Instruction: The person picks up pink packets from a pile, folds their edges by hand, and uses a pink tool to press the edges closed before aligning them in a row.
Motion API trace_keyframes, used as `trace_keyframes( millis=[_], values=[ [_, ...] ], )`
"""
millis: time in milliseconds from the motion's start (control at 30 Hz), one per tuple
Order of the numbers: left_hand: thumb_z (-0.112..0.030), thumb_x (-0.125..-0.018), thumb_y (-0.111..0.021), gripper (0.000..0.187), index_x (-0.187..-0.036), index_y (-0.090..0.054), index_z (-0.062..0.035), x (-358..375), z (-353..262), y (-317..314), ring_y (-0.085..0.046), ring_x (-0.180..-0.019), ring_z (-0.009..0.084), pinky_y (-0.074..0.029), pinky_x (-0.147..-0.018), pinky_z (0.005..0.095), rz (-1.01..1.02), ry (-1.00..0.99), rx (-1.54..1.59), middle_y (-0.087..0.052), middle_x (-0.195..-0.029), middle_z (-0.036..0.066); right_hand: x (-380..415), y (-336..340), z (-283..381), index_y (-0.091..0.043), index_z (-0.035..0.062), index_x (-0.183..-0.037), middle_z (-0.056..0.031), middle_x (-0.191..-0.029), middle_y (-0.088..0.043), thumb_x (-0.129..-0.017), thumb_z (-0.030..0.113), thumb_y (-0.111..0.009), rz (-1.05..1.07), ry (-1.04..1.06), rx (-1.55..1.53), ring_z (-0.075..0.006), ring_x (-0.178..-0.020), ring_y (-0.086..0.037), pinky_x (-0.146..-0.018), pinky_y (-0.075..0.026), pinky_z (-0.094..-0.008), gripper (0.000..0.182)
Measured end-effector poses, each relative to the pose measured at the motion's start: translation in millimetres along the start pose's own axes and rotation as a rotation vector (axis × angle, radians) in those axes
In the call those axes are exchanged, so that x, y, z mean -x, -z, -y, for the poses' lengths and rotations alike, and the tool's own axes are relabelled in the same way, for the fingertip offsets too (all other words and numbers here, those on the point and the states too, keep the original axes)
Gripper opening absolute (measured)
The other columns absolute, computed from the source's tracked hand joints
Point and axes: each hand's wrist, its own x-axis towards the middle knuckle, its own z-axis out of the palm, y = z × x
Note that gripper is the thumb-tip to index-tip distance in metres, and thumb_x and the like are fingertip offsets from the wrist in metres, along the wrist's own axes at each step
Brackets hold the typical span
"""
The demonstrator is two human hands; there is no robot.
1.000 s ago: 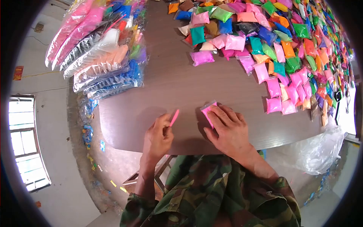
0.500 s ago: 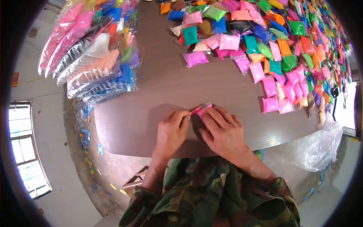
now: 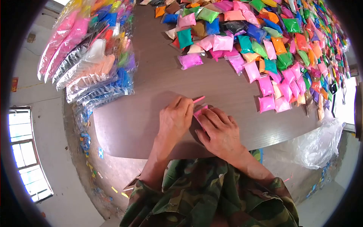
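Near the front of the brown table (image 3: pixel 151 90), my left hand (image 3: pixel 176 115) is closed on a thin pink stick (image 3: pixel 199 99), whose end points right. Just right of it, my right hand (image 3: pixel 220 130) presses its fingers on a small pink packet (image 3: pixel 200 111), largely hidden under them. The stick lies above the packet's upper edge, with a small gap between them. Farther off on the table, a single magenta packet (image 3: pixel 190 61) lies at the near edge of the packet pile.
Many small coloured packets (image 3: pixel 266 86) are heaped at the back and right. Large clear bags of coloured packets (image 3: pixel 90 68) are stacked at the left. Crumpled clear plastic (image 3: pixel 315 147) lies beyond the table's right front edge.
The pink stick has moved from the packet's edge up and right, with my left hand turned slightly. My right hand has shifted a little left with the packet.
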Motion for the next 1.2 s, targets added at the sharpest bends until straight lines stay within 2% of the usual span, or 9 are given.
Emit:
trace_keyframes(
  millis=[67, 167, 467, 567, 700, 800, 933, 1133, 1200],
  values=[
    [-0.009, -0.097, -0.071, 0.002, -0.096, -0.069, -0.0072, -3.4, 2.4, 4.3, -0.071, -0.075, 0.0374, -0.056, -0.063, 0.0458, -0.022, -0.005, 0.007, -0.070, -0.091, 0.011, -1.3, 2.1, 1.2, -0.069, 0.0080, -0.125, -0.0075, -0.133, -0.066, -0.083, 0.027, -0.082, -0.001, -0.007, -0.020, -0.0274, -0.125, -0.064, -0.084, -0.054, -0.0447, 0.048],
    [0.001, -0.092, -0.074, 0.007, -0.098, -0.072, -0.0029, 5.5, -3.6, 15.9, -0.071, -0.073, 0.0309, -0.055, -0.064, 0.0385, 0.047, 0.030, 0.118, -0.072, -0.089, 0.014, -0.6, 2.2, 1.4, -0.069, 0.0082, -0.126, -0.0086, -0.134, -0.064, -0.082, 0.026, -0.082, -0.003, -0.025, -0.050, -0.0282, -0.125, -0.063, -0.085, -0.054, -0.0452, 0.049],
    [0.002, -0.091, -0.074, 0.007, -0.098, -0.074, -0.0018, 27.9, 6.0, 29.8, -0.067, -0.069, 0.0224, -0.052, -0.063, 0.0335, 0.002, 0.194, 0.139, -0.070, -0.086, 0.013, 2.1, 2.7, 0.2, -0.072, 0.0095, -0.125, -0.0097, -0.131, -0.059, -0.082, 0.027, -0.083, -0.017, -0.055, -0.105, -0.0298, -0.117, -0.063, -0.087, -0.056, -0.0455, 0.048],
    [0.002, -0.091, -0.074, 0.008, -0.098, -0.074, -0.0013, 31.3, -4.6, 26.3, -0.067, -0.069, 0.0221, -0.053, -0.064, 0.0334, 0.040, 0.119, 0.161, -0.070, -0.086, 0.013, 0.7, 0.6, 0.3, -0.074, 0.0101, -0.123, -0.0101, -0.131, -0.059, -0.080, 0.026, -0.085, -0.027, -0.062, -0.119, -0.0319, -0.113, -0.064, -0.088, -0.058, -0.0453, 0.047],
    [0.001, -0.092, -0.075, 0.007, -0.099, -0.075, -0.0019, 27.4, 16.4, 19.5, -0.068, -0.071, 0.0246, -0.054, -0.065, 0.0348, -0.053, 0.143, 0.116, -0.071, -0.087, 0.014, 0.3, 4.1, -0.3, -0.075, 0.0100, -0.122, -0.0105, -0.131, -0.060, -0.079, 0.024, -0.086, -0.016, -0.062, -0.127, -0.0332, -0.111, -0.065, -0.089, -0.058, -0.0452, 0.046],
    [-0.001, -0.092, -0.075, 0.007, -0.099, -0.075, -0.0029, 20.9, 6.3, 27.4, -0.070, -0.073, 0.0275, -0.055, -0.067, 0.0359, -0.014, 0.144, 0.167, -0.071, -0.089, 0.014, 0.6, 2.8, -1.6, -0.072, 0.0101, -0.125, -0.0104, -0.130, -0.059, -0.084, 0.028, -0.083, -0.008, -0.040, -0.113, -0.0307, -0.114, -0.064, -0.087, -0.057, -0.0445, 0.046],
    [-0.005, -0.094, -0.073, 0.006, -0.100, -0.075, -0.0060, 11.0, -11.6, 11.8, -0.073, -0.079, 0.0335, -0.057, -0.068, 0.0398, 0.080, 0.006, 0.044, -0.072, -0.092, 0.012, 1.4, 1.5, -1.5, -0.072, 0.0094, -0.126, -0.0110, -0.130, -0.060, -0.083, 0.027, -0.083, -0.019, -0.032, -0.091, -0.0310, -0.114, -0.064, -0.088, -0.057, -0.0442, 0.047],
    [-0.007, -0.095, -0.073, 0.006, -0.101, -0.075, -0.0053, -8.1, -3.3, 10.2, -0.073, -0.080, 0.0351, -0.057, -0.069, 0.0409, 0.043, 0.000, -0.042, -0.073, -0.094, 0.013, 3.1, 3.3, -3.3, -0.071, 0.0081, -0.127, -0.0119, -0.130, -0.060, -0.083, 0.026, -0.082, -0.027, -0.032, -0.122, -0.0317, -0.115, -0.064, -0.090, -0.056, -0.0449, 0.049],
    [-0.005, -0.094, -0.073, 0.007, -0.100, -0.075, -0.0047, -6.8, -8.3, 13.3, -0.073, -0.079, 0.0340, -0.057, -0.068, 0.0405, 0.093, 0.009, 0.064, -0.073, -0.093, 0.014, 3.0, 3.9, -2.9, -0.071, 0.0080, -0.128, -0.0125, -0.130, -0.060, -0.083, 0.026, -0.082, -0.024, -0.032, -0.131, -0.0322, -0.115, -0.064, -0.091, -0.056, -0.0450, 0.049]
  ],
)
